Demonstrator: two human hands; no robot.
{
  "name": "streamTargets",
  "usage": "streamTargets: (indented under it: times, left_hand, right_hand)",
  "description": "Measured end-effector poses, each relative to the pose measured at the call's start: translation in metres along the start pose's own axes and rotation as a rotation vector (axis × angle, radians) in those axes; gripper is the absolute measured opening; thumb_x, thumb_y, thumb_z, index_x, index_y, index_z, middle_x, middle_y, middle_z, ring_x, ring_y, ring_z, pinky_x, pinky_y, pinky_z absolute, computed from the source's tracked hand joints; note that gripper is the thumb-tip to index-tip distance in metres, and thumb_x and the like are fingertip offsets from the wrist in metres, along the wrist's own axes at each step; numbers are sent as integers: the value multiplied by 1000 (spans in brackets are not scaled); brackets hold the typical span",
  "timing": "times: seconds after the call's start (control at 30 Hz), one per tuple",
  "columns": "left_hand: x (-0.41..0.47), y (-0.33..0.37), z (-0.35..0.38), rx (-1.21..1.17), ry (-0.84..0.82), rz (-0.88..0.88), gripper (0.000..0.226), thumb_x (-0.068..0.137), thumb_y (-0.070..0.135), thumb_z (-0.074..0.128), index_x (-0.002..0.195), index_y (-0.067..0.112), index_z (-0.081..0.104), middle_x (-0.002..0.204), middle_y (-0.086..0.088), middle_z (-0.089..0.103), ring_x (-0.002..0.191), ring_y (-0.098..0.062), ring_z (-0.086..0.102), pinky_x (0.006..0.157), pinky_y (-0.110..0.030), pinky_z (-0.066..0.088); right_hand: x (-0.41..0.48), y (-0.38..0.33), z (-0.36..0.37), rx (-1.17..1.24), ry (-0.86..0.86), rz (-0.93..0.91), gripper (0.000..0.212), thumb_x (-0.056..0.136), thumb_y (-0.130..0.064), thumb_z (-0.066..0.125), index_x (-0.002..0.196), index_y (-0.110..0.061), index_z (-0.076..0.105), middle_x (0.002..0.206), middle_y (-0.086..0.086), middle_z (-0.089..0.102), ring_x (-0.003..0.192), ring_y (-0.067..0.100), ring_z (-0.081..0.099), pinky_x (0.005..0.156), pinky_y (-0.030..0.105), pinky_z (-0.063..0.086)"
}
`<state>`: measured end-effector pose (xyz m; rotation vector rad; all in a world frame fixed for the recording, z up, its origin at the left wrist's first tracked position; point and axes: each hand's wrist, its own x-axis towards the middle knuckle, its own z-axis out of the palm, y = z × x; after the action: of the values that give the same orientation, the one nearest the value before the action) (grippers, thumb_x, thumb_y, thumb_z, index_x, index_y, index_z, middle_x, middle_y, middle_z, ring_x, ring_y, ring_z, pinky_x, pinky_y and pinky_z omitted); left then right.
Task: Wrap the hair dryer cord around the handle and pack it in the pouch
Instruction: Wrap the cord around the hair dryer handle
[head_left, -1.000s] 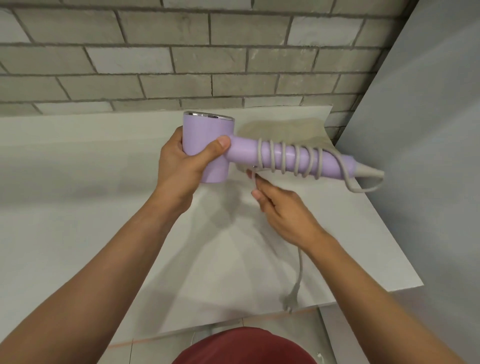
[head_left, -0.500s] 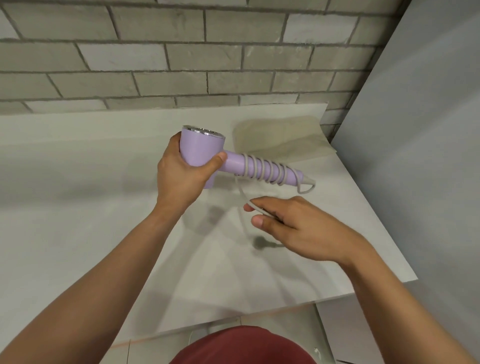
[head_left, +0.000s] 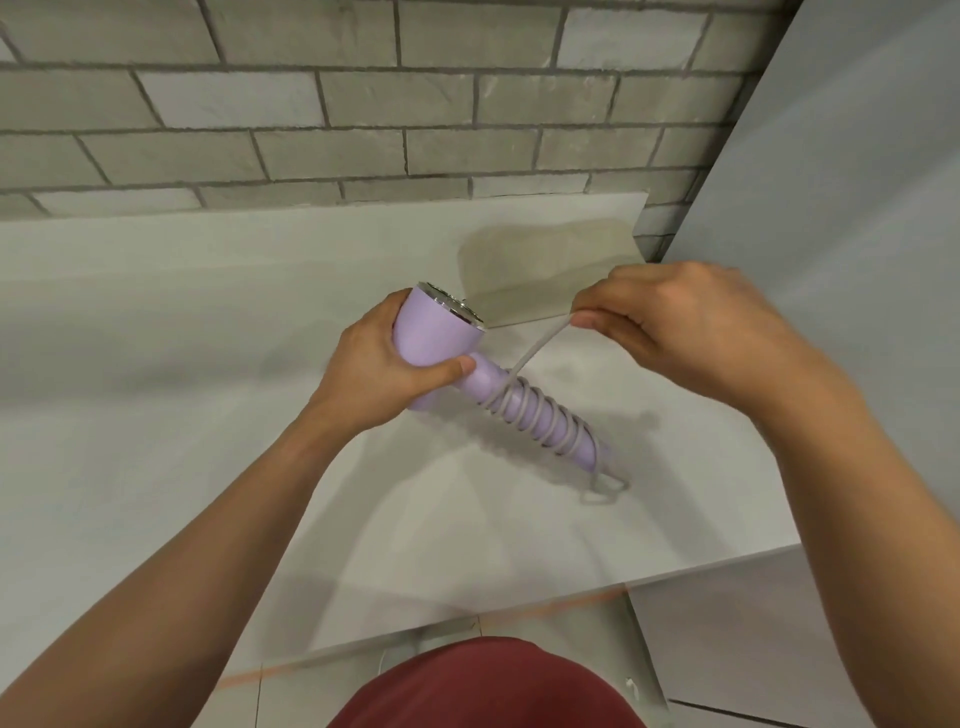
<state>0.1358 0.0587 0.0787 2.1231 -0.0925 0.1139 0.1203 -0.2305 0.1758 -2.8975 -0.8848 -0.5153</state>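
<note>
- Left hand (head_left: 379, 371): fingers and thumb are wrapped round the lilac barrel of the hair dryer (head_left: 436, 343), holding it above the bench. The thumb lies across the joint of barrel and handle.
- Right hand (head_left: 675, 322): raised to the right of the left hand and slightly beyond it, fingers curled, fingertips pinching a free run of cord.
- Bench (head_left: 156, 364): pale grey surface beneath both hands, extending far to the left of the left hand.
- Brick wall (head_left: 363, 104): grey courses beyond both hands, rising from the bench's far edge.
- Panel (head_left: 857, 208): plain grey, upright, to the right of the right hand.
- Pouch (head_left: 540, 265): beige, lying flat on the bench just beyond the two hands. Its right end is hidden behind the right hand.
- Handle (head_left: 524, 410): slants from the left thumb downward to the right, passing below the right hand.
- Cord (head_left: 535, 348): grey, coiled in close turns along the handle. One taut strand rises from the turn nearest the left thumb to the right hand's pinch, and a small loop projects at the handle's free end.
</note>
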Motion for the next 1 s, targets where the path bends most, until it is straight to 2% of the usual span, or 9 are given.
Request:
streamTargets:
  times: [0.13, 0.23, 0.37, 0.57, 0.7, 0.8, 0.87, 0.93, 1.0]
  left_hand:
    - [-5, 2, -8, -134, -123, 10, 71, 60, 58, 85, 123, 35, 62, 110, 18, 73, 100, -6, 70, 78, -28, 58]
    - [-8, 7, -13, -219, -183, 23, 69, 59, 56, 85, 120, 30, 65, 108, 13, 75, 97, -9, 72, 76, -25, 58]
    - [-13, 9, -17, -270, -261, 41, 67, 61, 52, 86, 120, 29, 66, 110, 6, 75, 102, -20, 72, 84, -38, 59]
    - [-16, 14, -10, -423, -219, 43, 66, 61, 46, 86, 121, 25, 67, 114, 0, 76, 106, -26, 72, 86, -45, 60]
    - [-17, 23, -1, -575, -270, 7, 59, 64, 36, 84, 118, 18, 67, 109, -1, 78, 99, -22, 74, 81, -35, 60]
    - [-15, 29, 6, -680, -247, -31, 58, 65, 34, 83, 116, 13, 67, 104, -3, 78, 94, -23, 75, 78, -35, 60]
    - [-12, 33, 9, -716, -206, -58, 59, 65, 36, 83, 115, 10, 68, 104, -6, 77, 93, -25, 74, 79, -38, 61]
    - [-9, 35, 9, -718, -160, -76, 60, 65, 39, 83, 114, 8, 68, 105, -9, 77, 94, -26, 74, 80, -41, 61]
    - [-5, 36, 9, -700, -106, -94, 64, 64, 42, 85, 115, 8, 68, 107, -9, 77, 96, -27, 74, 81, -41, 61]
  right_hand:
    - [3, 16, 12, -8, 104, -4, 39, 106, -53, 43, 112, -30, 73, 91, -7, 69, 75, 30, 67, 57, 29, 38]
    - [2, 21, 22, 61, 101, 17, 38, 106, -55, 45, 115, -31, 73, 90, -7, 67, 77, 27, 66, 57, 30, 44]
    - [2, 21, 36, 107, 87, 21, 42, 105, -60, 43, 115, -34, 74, 88, -8, 65, 76, 22, 64, 57, 32, 49]
    - [-10, 31, 78, 302, 32, 80, 43, 105, -59, 41, 126, -36, 71, 90, -12, 63, 78, 15, 62, 67, 42, 56]
    - [-25, 31, 96, 427, 21, 125, 41, 107, -55, 41, 136, -37, 64, 86, -18, 51, 78, 7, 53, 74, 46, 55]
    - [-31, 14, 96, 528, -5, 127, 38, 103, -48, 51, 140, -52, 54, 87, -14, 52, 81, 13, 58, 78, 43, 55]
    - [-40, -1, 101, 551, -87, 157, 46, 96, -53, 51, 140, -66, 43, 96, -6, 60, 91, 19, 63, 88, 38, 52]
    - [-44, -9, 120, 520, -307, 345, 56, 102, -63, 39, 155, -45, 38, 132, 10, 62, 125, 29, 59, 105, 41, 43]
    - [-45, -25, 127, 511, -541, 507, 75, 102, -75, 17, 160, -32, 34, 158, 6, 48, 145, 30, 45, 117, 46, 35]
